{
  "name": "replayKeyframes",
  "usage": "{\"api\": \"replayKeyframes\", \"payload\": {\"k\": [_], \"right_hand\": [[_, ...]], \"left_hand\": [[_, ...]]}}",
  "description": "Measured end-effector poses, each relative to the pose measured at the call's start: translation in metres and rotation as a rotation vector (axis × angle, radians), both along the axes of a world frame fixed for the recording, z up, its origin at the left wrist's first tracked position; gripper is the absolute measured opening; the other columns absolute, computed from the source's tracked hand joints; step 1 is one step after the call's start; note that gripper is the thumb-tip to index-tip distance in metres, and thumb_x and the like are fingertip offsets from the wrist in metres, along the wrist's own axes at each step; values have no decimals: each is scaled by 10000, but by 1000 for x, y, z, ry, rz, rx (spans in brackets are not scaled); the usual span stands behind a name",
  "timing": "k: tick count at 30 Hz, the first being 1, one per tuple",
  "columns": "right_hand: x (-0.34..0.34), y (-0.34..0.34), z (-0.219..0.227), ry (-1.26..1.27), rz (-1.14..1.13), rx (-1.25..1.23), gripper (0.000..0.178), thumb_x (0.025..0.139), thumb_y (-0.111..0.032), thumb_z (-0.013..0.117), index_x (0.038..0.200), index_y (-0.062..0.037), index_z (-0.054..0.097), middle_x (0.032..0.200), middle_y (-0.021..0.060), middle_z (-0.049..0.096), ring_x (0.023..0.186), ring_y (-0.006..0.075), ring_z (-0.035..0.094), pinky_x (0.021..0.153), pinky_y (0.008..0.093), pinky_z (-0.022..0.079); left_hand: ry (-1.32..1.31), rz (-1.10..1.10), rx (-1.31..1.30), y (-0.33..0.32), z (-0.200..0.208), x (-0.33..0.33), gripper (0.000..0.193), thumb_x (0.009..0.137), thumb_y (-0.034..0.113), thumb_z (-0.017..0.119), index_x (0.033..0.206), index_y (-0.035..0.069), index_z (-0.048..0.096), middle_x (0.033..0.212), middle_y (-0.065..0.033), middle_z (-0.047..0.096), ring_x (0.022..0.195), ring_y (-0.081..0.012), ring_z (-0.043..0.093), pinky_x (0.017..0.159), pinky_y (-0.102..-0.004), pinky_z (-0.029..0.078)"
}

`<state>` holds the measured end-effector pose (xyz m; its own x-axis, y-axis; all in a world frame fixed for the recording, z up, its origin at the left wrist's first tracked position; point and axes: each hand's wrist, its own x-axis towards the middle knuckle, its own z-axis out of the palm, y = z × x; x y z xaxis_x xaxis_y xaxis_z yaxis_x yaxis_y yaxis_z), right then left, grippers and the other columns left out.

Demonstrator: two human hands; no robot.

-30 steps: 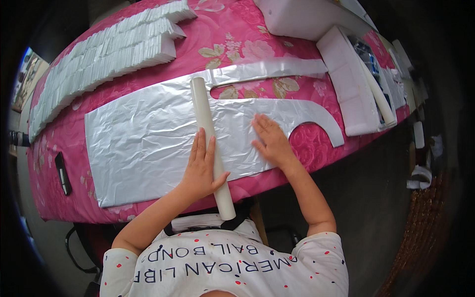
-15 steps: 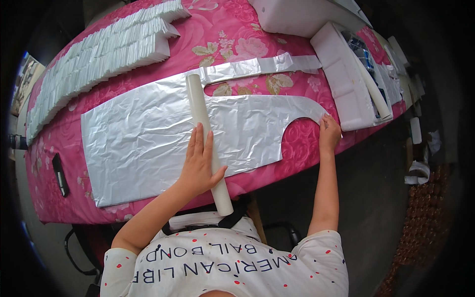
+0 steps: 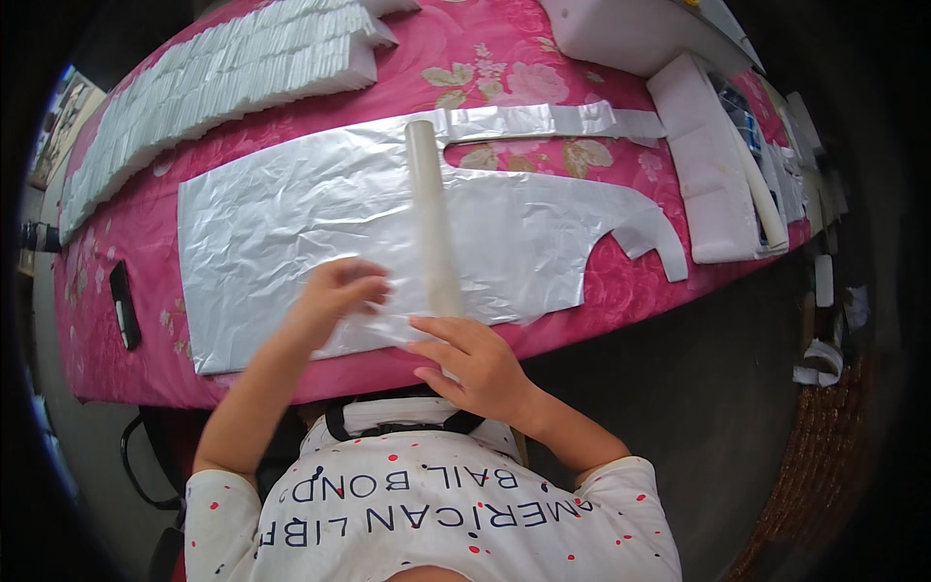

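A pale roller tube (image 3: 433, 209) lies across a silvery-white plastic sheet (image 3: 291, 218) that is cut like an apron or a vest bag, wrinkled over its left part. My left hand (image 3: 335, 296) hovers over the sheet left of the tube, fingers curved and apart, slightly blurred, holding nothing I can see. At the tube's near end is my right hand (image 3: 475, 364), its fingers spread. Whether its fingertips touch the tube I cannot tell. The sheet's long strip (image 3: 553, 121) runs to the right along its far side, and its right end (image 3: 659, 242) is bent over.
Long rows of folded white plastic pieces (image 3: 223, 73) stand at the far left. A black, narrow object (image 3: 124, 306) lies near the left edge of the pink flowered tablecloth (image 3: 87, 359). White foam boxes (image 3: 698, 155) stand at the right and far right.
My left hand has lifted off the tube and moved left. My right hand has let go of the sheet's right end and come left to the tube's near end. The released end has folded over.
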<state>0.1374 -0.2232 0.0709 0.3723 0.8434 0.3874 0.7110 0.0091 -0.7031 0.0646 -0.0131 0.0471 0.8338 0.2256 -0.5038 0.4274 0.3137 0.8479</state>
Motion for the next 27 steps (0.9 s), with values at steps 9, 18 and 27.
{"api": "replayKeyframes", "payload": {"k": [9, 18, 27], "right_hand": [[-10, -39, -7, 106, -417, -520, 440, 723, -388, 692, 938, -23, 570, 891, 128, 609, 806, 282, 596, 683, 376, 468], [-21, -37, -23, 498, -335, -845, 491, 736, -465, 655, 767, 22, 603, 682, 178, 623, 623, 320, 616, 595, 379, 479], [39, -1, -23, 523, -251, -838, 520, 804, -471, 591, 775, 46, 633, 675, 183, 625, 637, 305, 629, 593, 370, 477]], "left_hand": [[223, 155, 765, 170, -32, -157, 274, 772, 33, 621, 1039, -4, 568, 892, -93, 630, 794, -175, 605, 725, -280, 474], [-441, -60, 1207, 11, -23, -7, 468, 752, -9, 591, 1208, 37, 492, 1227, -146, 504, 1116, -328, 484, 941, -378, 407], [-260, -406, 1475, -38, -57, 32, 617, 836, 214, 403, 1349, -89, 244, 1429, -217, 236, 1348, -321, 192, 1109, -403, 130]]}}
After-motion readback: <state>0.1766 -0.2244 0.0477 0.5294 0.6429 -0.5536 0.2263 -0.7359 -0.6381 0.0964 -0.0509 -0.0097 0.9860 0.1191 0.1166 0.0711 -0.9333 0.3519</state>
